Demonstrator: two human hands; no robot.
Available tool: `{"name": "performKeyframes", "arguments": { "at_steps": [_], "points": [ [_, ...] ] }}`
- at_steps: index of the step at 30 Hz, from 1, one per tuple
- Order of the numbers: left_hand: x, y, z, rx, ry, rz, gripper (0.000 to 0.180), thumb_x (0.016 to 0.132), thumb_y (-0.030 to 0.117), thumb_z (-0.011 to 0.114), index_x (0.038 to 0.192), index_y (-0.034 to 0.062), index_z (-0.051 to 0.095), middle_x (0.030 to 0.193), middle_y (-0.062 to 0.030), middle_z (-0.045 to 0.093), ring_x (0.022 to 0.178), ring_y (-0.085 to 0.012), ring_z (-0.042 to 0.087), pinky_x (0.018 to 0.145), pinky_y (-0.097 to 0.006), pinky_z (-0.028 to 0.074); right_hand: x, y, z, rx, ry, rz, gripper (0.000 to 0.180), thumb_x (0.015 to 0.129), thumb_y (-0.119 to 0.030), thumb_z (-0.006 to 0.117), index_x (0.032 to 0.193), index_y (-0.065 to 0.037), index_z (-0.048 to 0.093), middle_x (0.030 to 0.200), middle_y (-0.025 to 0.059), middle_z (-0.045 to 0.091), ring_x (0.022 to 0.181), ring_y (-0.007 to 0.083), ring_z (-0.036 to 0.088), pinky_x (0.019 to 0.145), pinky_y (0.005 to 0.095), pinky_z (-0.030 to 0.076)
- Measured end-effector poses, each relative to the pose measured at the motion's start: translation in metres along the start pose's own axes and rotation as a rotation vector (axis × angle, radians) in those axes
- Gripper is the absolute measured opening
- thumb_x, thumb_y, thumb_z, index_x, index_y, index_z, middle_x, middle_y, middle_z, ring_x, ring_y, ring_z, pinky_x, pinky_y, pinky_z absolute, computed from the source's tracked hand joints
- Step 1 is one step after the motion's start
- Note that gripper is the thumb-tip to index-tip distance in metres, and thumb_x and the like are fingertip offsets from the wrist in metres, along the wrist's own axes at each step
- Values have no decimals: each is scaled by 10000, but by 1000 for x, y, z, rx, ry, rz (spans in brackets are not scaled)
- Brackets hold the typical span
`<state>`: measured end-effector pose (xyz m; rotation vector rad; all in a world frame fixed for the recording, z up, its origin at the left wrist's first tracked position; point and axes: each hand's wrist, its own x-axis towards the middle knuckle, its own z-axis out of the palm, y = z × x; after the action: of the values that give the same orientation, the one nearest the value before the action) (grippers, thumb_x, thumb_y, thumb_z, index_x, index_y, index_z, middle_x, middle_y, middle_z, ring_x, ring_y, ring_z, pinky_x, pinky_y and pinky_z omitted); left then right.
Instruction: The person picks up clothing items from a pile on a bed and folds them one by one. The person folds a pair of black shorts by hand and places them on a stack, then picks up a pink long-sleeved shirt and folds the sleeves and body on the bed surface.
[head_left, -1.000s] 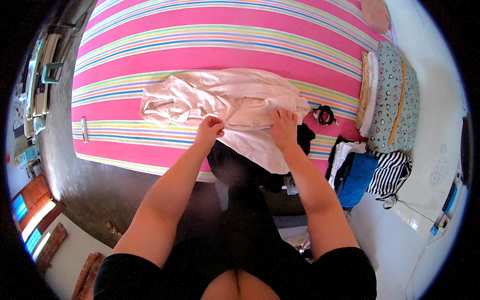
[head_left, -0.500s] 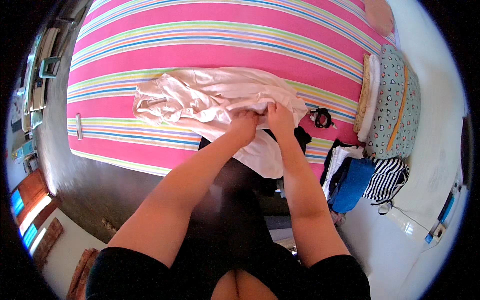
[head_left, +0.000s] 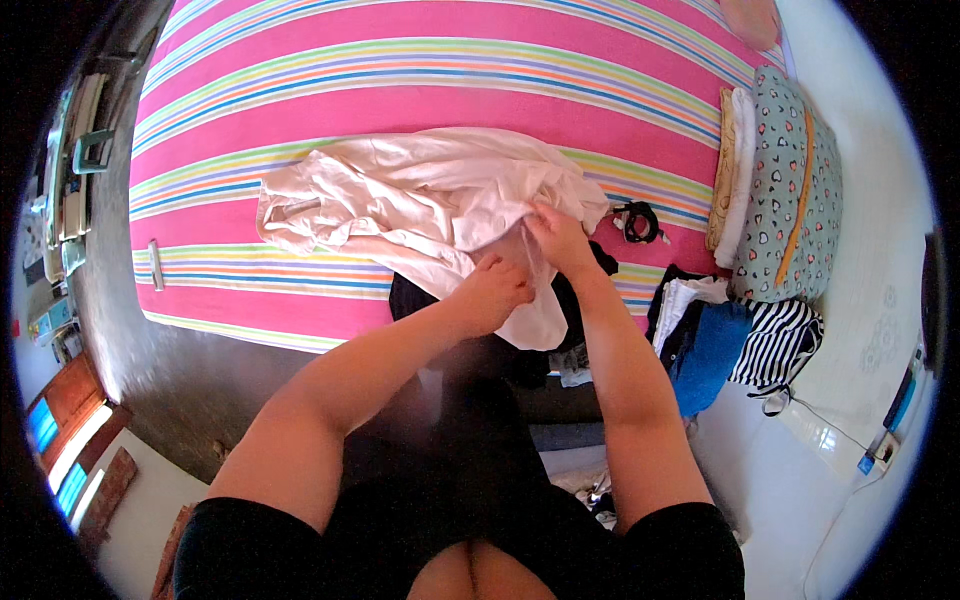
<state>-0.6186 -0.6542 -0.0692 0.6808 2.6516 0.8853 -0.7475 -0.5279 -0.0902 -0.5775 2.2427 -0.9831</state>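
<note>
A crumpled pale pink garment (head_left: 400, 200) lies spread across a bed with a pink striped cover (head_left: 420, 60). My left hand (head_left: 492, 290) grips a fold of the garment at its near edge. Close beside it, my right hand (head_left: 558, 238) pinches the same garment a little farther up. Both hands sit together at the garment's right part. A dark piece of clothing (head_left: 420, 300) lies under the garment at the bed's near edge, partly hidden by my arms.
A small black strap-like item (head_left: 636, 220) lies on the cover right of my hands. Patterned pillows (head_left: 790, 180) stand at the right. A pile of clothes, blue (head_left: 712, 350) and black-and-white striped (head_left: 775, 340), lies at the lower right. A dark floor (head_left: 150, 350) runs along the left.
My left hand has moved right along the garment's edge until it is next to my right hand. The garment has bunched up and shifted slightly.
</note>
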Motion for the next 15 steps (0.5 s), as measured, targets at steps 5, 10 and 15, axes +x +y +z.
{"name": "performKeyframes", "arguments": {
  "at_steps": [5, 10, 15],
  "points": [
    [-28, -1, 19, -112, 117, -161, 189, 745, 119, 508, 910, 118, 602, 980, -72, 548, 1017, -256, 495, 887, -412, 382, -33, 14, -4, -431, -84, 74, 225, 792, -221, 515, 931, -62, 594, 855, 199, 611, 818, 346, 596, 706, 442, 466],
    [-28, -11, 15, -121, 147, -306, 149, 758, 145, 564, 884, 88, 618, 953, -62, 575, 985, -253, 516, 893, -402, 385, -65, 10, -20, -536, -95, 307, 210, 781, -228, 521, 916, -88, 600, 834, 176, 613, 805, 350, 600, 705, 460, 469],
    [-23, -21, 11, -192, 167, -280, 133, 762, 137, 565, 863, 65, 613, 908, -78, 580, 946, -265, 519, 878, -384, 395, -82, -9, -19, -672, 9, 280, 197, 757, -221, 558, 891, -85, 608, 888, 137, 563, 815, 335, 582, 701, 420, 476]
  ]
}}
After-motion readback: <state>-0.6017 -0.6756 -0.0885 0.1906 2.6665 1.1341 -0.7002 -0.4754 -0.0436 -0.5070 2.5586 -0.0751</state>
